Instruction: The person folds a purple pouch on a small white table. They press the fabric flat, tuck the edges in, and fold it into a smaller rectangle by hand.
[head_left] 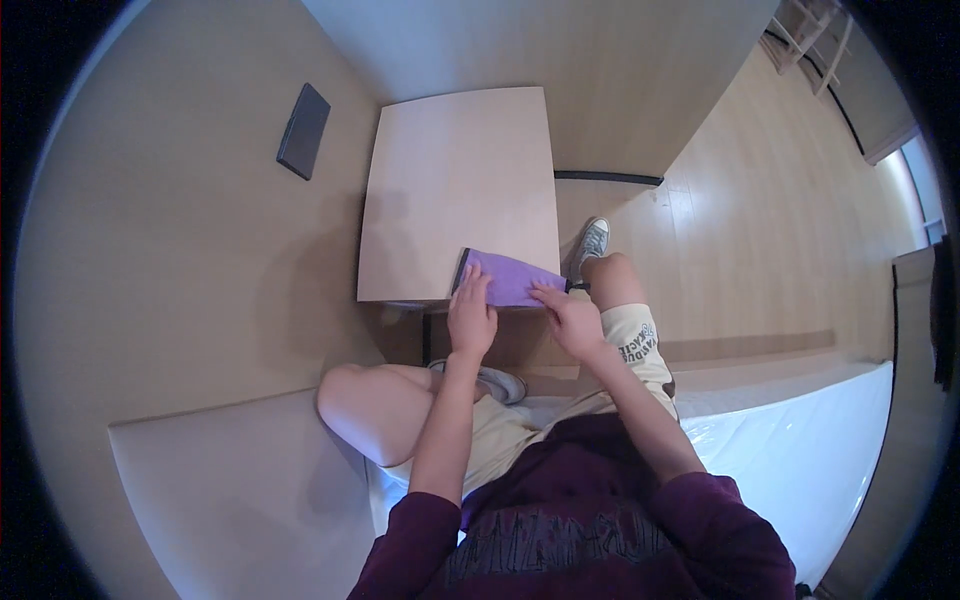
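Observation:
A flat purple cloth thing (512, 279), pouch-like, lies over the near edge of the small wooden table (460, 180). It has a dark strip along its left end and a small black tab at its right end. My left hand (473, 313) holds its left end, fingers on top. At the right end, the fingers of my right hand (572, 319) press on the purple surface, gripping its near side. The thumbs are mostly hidden, and I cannot tell whether the thing contains anything.
A dark rectangular panel (304, 131) is on the wall to the left of the table. My legs are on both sides below it, with a grey shoe (594, 238) on the wooden floor (745, 230). A white covered seat (790, 440) is at the right.

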`<state>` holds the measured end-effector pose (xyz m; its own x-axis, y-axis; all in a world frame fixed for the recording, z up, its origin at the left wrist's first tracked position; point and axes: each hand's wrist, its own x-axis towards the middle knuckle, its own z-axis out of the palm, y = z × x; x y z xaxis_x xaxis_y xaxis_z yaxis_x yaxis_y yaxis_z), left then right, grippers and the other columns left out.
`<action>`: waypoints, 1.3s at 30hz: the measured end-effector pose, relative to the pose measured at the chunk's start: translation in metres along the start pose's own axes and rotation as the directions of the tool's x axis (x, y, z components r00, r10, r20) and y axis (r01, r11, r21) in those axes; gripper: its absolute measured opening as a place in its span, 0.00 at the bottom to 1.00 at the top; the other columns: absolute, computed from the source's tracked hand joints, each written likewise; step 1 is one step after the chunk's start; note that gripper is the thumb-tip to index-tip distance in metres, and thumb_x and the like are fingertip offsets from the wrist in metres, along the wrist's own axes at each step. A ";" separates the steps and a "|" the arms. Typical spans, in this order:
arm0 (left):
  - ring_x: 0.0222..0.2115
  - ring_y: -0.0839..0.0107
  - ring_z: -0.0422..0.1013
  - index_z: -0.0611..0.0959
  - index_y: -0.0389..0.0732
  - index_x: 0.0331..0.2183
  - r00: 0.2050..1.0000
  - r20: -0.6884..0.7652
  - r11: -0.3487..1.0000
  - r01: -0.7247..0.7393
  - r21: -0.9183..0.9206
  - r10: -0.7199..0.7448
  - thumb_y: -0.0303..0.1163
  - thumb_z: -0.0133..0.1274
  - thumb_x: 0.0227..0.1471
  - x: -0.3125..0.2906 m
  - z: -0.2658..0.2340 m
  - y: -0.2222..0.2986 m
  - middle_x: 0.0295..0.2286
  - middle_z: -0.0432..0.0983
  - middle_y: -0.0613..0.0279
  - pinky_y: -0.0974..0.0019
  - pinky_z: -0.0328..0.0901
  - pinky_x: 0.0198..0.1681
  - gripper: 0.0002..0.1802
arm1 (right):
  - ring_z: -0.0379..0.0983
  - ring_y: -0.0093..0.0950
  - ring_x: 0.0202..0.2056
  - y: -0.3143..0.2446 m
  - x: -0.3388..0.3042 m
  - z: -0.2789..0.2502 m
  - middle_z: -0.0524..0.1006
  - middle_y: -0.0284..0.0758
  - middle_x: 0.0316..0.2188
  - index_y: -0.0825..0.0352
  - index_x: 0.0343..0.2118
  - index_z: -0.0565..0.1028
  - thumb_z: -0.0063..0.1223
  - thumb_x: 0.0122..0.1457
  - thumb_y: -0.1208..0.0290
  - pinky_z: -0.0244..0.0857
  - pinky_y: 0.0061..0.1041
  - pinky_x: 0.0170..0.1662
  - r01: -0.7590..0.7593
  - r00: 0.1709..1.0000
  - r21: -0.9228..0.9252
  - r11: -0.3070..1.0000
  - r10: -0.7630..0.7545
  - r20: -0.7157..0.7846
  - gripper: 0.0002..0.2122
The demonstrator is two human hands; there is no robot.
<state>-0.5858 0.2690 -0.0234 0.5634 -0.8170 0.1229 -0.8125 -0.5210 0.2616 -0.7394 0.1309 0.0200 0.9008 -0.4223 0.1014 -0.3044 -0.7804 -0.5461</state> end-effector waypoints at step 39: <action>0.36 0.59 0.66 0.73 0.45 0.24 0.924 -0.168 0.939 0.333 -0.090 -0.344 0.42 0.48 0.52 0.073 0.021 0.005 0.29 0.68 0.60 0.54 0.58 0.39 0.12 | 0.71 0.37 0.34 0.015 0.107 0.039 0.71 0.39 0.31 0.63 0.35 0.70 0.47 0.49 0.61 0.65 0.37 0.34 0.149 0.989 -0.205 0.967 -0.145 0.031 0.13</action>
<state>-0.5523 0.2016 -0.0333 0.8250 -0.5342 0.1845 -0.5617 -0.7387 0.3726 -0.6354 0.0921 -0.0098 0.9446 -0.2899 0.1540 -0.2240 -0.9122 -0.3432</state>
